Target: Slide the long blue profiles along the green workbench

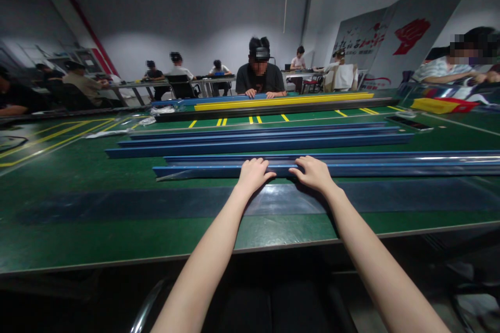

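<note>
A long blue channel-shaped rail (203,170) lies crosswise in front of me and runs out of view at the right. My left hand (254,174) grips its near wall, fingers over the top edge and thumb on the side facing me. A short way to the right, my right hand (313,173) holds the same rail likewise, with its thumb pointing inward. Clear film or plastic shows at the rail's left end. Nearer to me, a long flat strip of clear plastic (164,203) lies on the green tabletop (117,242), partly hidden under my forearms.
Beyond lie more blue rails (265,143), then a yellow rail (285,101) and a black rail (234,113). A phone (409,123) lies at the right near a yellow and red tray (441,105). Across the table sits a co-worker (261,75); several people work behind.
</note>
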